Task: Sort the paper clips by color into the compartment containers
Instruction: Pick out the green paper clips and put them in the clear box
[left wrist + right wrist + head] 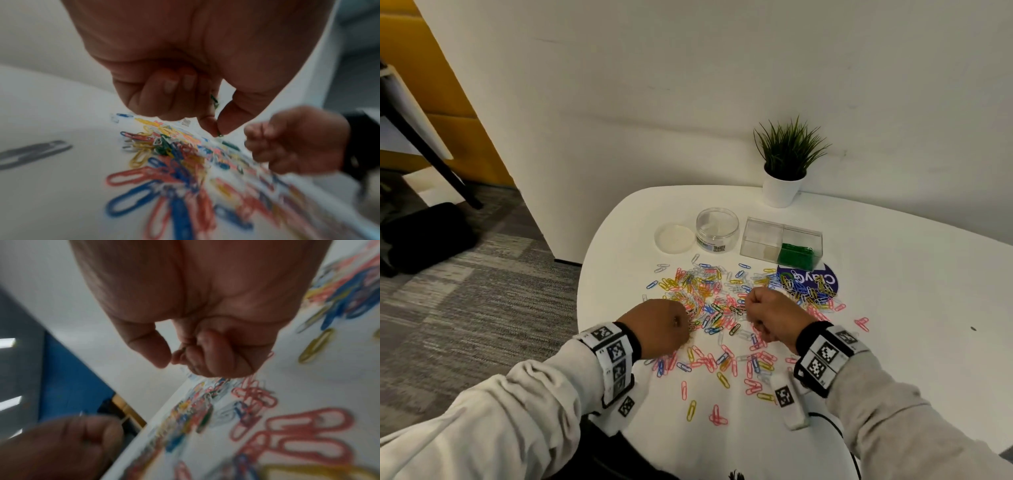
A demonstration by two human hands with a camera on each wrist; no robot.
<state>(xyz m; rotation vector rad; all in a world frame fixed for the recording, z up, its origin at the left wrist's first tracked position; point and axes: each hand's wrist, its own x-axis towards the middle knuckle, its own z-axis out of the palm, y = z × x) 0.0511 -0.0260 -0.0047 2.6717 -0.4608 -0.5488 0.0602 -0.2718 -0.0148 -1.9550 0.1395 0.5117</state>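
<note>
A heap of mixed paper clips (722, 308) in red, blue, yellow, white and green covers the middle of the white table (893, 308). My left hand (681, 325) hovers over the heap's left side. Its thumb and forefinger pinch a green paper clip (219, 135), and another green clip (213, 99) shows inside the curled fingers. My right hand (755, 310) is a fist over the heap's right side, thumb against forefinger (171, 360); I see nothing in it. Behind the heap, the clear compartment box (763, 236) has green clips (796, 255) in its front right cell.
A clear round jar (717, 233) and its lid (674, 238) stand left of the box. A potted plant (782, 178) is by the wall. A blue round sticker (825, 279) lies under some clips. A white tagged device (789, 404) lies near the front edge.
</note>
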